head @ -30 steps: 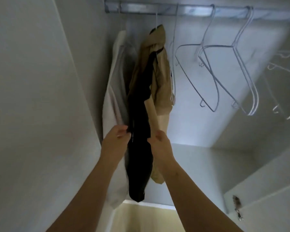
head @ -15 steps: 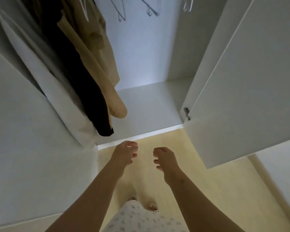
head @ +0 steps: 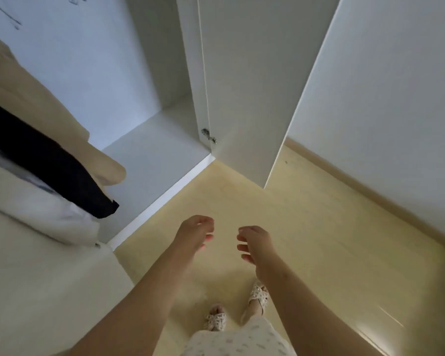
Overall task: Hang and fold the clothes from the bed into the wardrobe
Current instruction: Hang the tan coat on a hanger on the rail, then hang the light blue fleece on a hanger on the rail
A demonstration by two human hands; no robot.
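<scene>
Now, hands: left hand (head: 194, 233) and right hand (head: 254, 244) both empty, fingers loosely curled, gripping nothing, held over the floor (head: 306, 240).
Hung clothes: black garment (head: 49, 163), beige garment (head: 62, 129) and white garment (head: 36, 206) hang inside the wardrobe (head: 144, 160) — at about 10 o'clock from the hands, near but apart.
Nearer hand: left, by a little.
Long axis: garments run from 10 o'clock at the frame edge down toward 4 o'clock; free ends point at the wardrobe's front lip, black one lowest.
Wardrobe door (head: 254, 86): open, standing at 12 o'clock from the hands.
Bed and remaining clothes: not in view — cannot tell which way they lie.
Judgement: hanging step looks done; next move likely a turn away to fetch another piece.
</scene>
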